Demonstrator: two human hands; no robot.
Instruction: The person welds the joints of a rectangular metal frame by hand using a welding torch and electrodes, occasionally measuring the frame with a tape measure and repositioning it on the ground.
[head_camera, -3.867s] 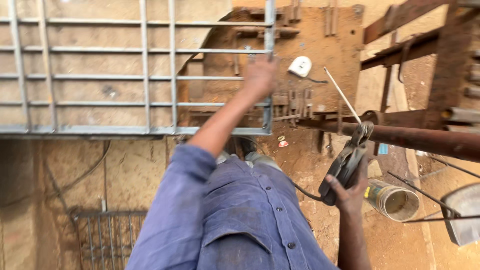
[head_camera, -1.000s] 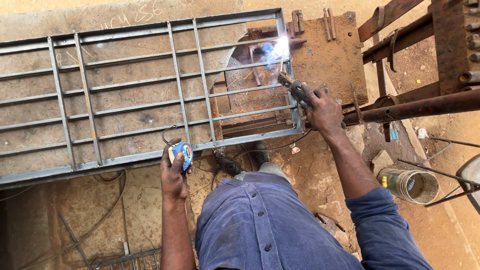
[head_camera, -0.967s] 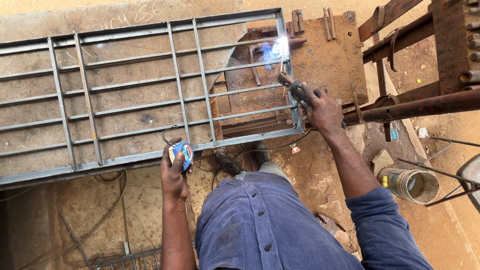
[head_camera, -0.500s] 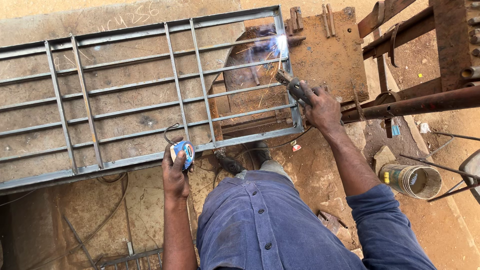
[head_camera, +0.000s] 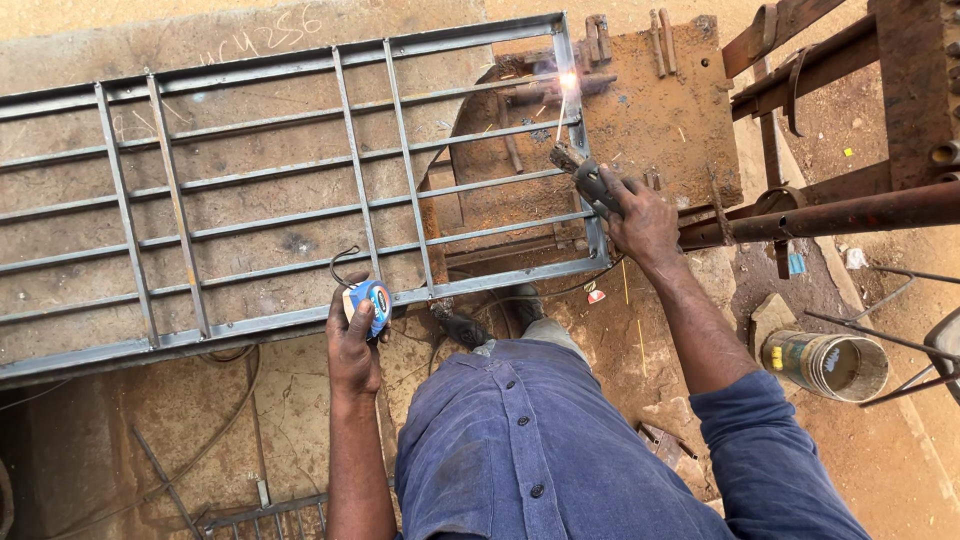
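Observation:
A long grey metal grille frame (head_camera: 250, 190) lies flat, its right end resting on a rusty steel work plate (head_camera: 650, 110). My right hand (head_camera: 640, 225) grips a welding electrode holder (head_camera: 585, 178); its thin rod reaches up to the frame's top right corner, where a bright spark (head_camera: 567, 80) glows. My left hand (head_camera: 352, 340) holds a round blue tape measure (head_camera: 372, 300) against the frame's near rail. I wear a blue buttoned shirt (head_camera: 540, 440).
A rusty pipe (head_camera: 830, 215) and steel stand lie at the right. A tin can (head_camera: 830, 365) sits on the dirt by thin rods. Cables trail under the frame, and a small grille (head_camera: 260, 515) lies at the bottom left.
Since the oldest frame my right hand took the holder to the frame's corner and struck an arc; my left hand dropped to the near rail. Over the last second the arc glare shrank to a spark.

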